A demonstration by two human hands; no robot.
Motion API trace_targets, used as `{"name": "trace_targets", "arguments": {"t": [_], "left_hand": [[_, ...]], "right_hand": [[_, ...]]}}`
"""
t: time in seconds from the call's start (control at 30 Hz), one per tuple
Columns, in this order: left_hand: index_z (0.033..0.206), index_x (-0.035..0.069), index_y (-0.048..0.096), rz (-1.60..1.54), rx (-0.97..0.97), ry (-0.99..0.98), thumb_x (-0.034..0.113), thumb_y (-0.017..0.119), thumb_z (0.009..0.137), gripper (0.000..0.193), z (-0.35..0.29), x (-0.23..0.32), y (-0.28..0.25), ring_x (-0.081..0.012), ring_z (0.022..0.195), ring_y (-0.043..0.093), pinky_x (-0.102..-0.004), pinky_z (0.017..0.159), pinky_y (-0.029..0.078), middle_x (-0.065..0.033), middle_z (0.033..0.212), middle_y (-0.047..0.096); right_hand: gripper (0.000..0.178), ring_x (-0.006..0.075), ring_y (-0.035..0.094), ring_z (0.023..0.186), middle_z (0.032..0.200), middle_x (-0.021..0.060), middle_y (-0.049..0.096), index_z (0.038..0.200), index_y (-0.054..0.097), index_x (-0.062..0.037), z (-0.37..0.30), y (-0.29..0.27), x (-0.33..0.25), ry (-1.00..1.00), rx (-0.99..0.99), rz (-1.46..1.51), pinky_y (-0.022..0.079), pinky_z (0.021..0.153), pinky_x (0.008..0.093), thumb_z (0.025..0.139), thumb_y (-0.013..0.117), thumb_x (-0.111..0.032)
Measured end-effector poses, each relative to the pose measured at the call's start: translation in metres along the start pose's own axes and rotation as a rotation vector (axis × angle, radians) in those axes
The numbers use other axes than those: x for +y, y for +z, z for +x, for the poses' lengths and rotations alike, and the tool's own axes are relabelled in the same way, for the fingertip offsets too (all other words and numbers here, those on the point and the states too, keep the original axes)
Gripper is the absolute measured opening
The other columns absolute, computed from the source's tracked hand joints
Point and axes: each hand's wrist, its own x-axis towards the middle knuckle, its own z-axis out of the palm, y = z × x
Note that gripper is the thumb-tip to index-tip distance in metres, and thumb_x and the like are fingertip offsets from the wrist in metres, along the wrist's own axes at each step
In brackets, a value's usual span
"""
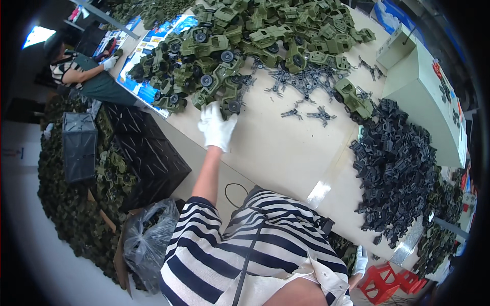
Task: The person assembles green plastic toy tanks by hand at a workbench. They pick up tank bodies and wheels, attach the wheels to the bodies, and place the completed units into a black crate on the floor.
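Green toy vehicle (219, 84), black wheels fitted, sits at the near edge of the heap on the table, right at the fingertips of the left hand (218, 127). Left hand: white glove, back up, fingers slightly spread, thumb well off to the side. No grip visible; palm side hidden, and can't tell if the fingertips actually touch.

Right hand (360, 261): also gloved, low at the right, past the near table edge. Mostly cut off by the striped shirt (255, 239); can't tell how far open it is or whether it has anything.

Next out: heap of green vehicles (291, 30) across the far side of the table (275, 148). Grey spidery parts (306, 84) scattered just in front of it, a couple lying apart nearer. One lone green vehicle (352, 99) to the right, touching or nearly touching a pile of black parts (393, 163). Pale cabinet (429, 86) behind that pile.

Left of the table: black crate (145, 148), grey bin (80, 148), clear plastic bag (150, 237), more green parts (71, 214) massed around them. Co-worker (97, 76) upper left, apron and white gloves. Red stool (380, 283) lower right, near the right hand.
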Motion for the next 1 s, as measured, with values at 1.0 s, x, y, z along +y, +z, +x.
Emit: {"name": "trace_targets", "arguments": {"t": [1.0], "left_hand": [[0.144,-0.004,0.035,-0.769,-0.740,-0.272,0.019,0.088,0.073,0.091,-0.100,0.067,0.023,-0.0232,0.112,0.059,-0.0362,0.099,0.047,-0.0178,0.123,0.061]], "right_hand": [[0.027,0.0293,0.065,0.087,0.091,0.0092,0.069,0.110,0.069,-0.0123,0.139,0.187,-0.340,-0.935,0.619,-0.910,0.047,0.075,0.0432,0.085,0.060,-0.015]]}}
